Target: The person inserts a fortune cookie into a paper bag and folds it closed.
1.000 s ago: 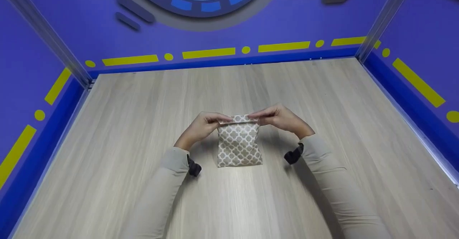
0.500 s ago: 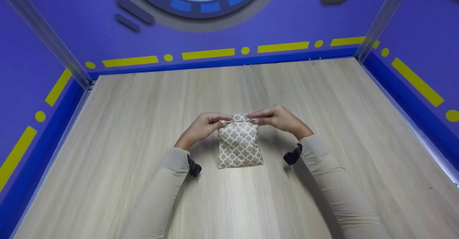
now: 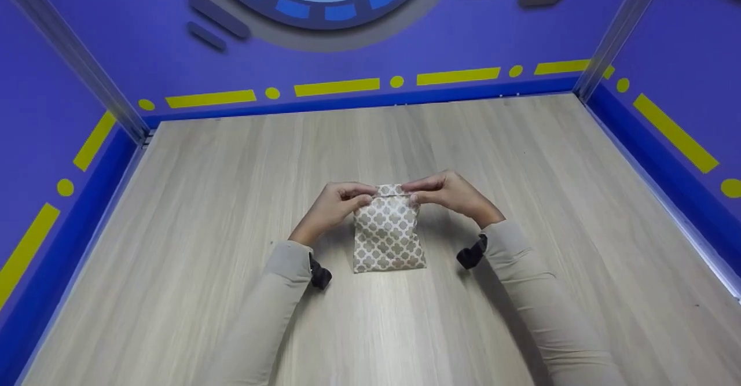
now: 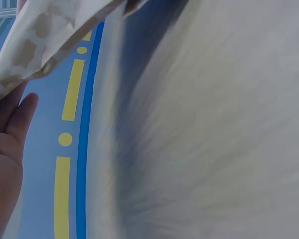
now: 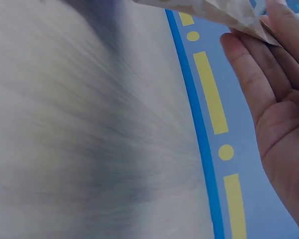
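Note:
A small paper bag [image 3: 388,232] with a white and tan quatrefoil pattern stands on the wooden table, its top edge folded over toward me. My left hand [image 3: 333,208] pinches the left end of the fold, thumb in front and fingers behind. At the right end, my right hand [image 3: 454,195] pinches the same fold between thumb and fingers. Part of the bag [image 4: 37,42] shows above the left palm in the left wrist view. In the right wrist view, a corner of it lies against the fingers [image 5: 254,64]. What the bag contains is hidden.
The wood-grain table [image 3: 191,201] spreads around the bag. Purple-blue walls [image 3: 324,62] with yellow dashes enclose its back and both sides, with metal posts at the corners. A dark wrist camera [image 3: 320,276] sits under the left wrist, another dark camera [image 3: 472,253] under the right.
The flap at the bag's top has been turned down flatter against its front. The left thumb has moved right onto the fold, and the left forearm has shifted slightly right.

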### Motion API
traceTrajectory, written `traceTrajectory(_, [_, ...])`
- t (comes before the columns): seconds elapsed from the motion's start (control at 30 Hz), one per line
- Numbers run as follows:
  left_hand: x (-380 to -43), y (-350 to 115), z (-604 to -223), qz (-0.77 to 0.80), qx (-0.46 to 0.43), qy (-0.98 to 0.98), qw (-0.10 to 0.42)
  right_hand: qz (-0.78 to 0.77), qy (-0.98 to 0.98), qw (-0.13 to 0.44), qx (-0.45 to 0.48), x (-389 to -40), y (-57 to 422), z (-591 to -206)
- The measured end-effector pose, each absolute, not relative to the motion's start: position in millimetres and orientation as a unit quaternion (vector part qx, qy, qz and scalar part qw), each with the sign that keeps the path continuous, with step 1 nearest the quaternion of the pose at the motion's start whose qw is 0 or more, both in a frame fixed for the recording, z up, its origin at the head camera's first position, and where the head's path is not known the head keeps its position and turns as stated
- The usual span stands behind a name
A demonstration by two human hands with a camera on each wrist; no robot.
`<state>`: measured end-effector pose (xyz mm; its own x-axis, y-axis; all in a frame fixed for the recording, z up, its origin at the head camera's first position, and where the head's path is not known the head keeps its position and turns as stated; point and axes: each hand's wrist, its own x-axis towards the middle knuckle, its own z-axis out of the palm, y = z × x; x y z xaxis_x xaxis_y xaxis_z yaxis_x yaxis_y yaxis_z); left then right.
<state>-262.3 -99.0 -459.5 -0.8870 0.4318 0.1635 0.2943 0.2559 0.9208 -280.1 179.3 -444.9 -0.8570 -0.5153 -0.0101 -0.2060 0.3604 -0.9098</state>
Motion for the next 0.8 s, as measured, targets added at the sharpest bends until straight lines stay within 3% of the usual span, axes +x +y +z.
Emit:
traceTrajectory(0.37, [-259, -93, -459, 0.563, 0.230, 0.792, 0.052, -0.565, 0.796, 0.094, -0.197, -277, 164, -451])
traceTrajectory(0.8, [-258, -89, -460, 0.578, 0.231, 0.782, 0.037, -0.566, 0.792, 0.116, -0.197, -257, 137, -423])
